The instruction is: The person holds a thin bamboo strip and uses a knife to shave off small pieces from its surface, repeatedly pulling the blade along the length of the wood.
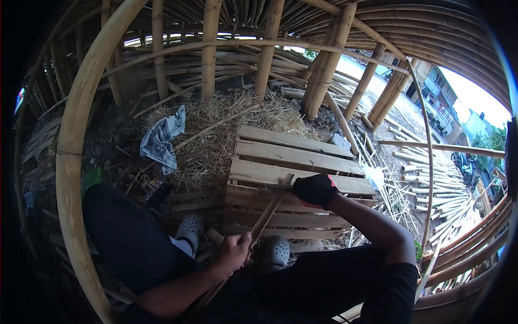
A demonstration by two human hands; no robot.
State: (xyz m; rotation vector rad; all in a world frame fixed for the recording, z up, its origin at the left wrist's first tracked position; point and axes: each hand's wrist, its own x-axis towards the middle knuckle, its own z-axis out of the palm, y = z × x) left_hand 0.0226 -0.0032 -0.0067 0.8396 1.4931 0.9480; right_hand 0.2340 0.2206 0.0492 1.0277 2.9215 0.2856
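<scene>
My bare left hand [235,254] is closed around a long thin strip of wood or bamboo [267,212], which slants from my lap up toward the crate. At the strip's upper end is my right hand [314,191], in a black glove with red trim. Its fingers are closed at a short piece that crosses the strip; what exactly they grip is too dark to make out. Both hands are in front of a slatted wooden crate [291,171], the right one over its top edge.
A big curved bamboo pole [73,146] rises close on the left. Straw [216,127] and a crumpled newspaper [163,139] lie behind the crate. Upright bamboo posts [209,54] stand beyond. Cut bamboo poles [431,183] cover the ground at right. My grey clogs [277,251] are below.
</scene>
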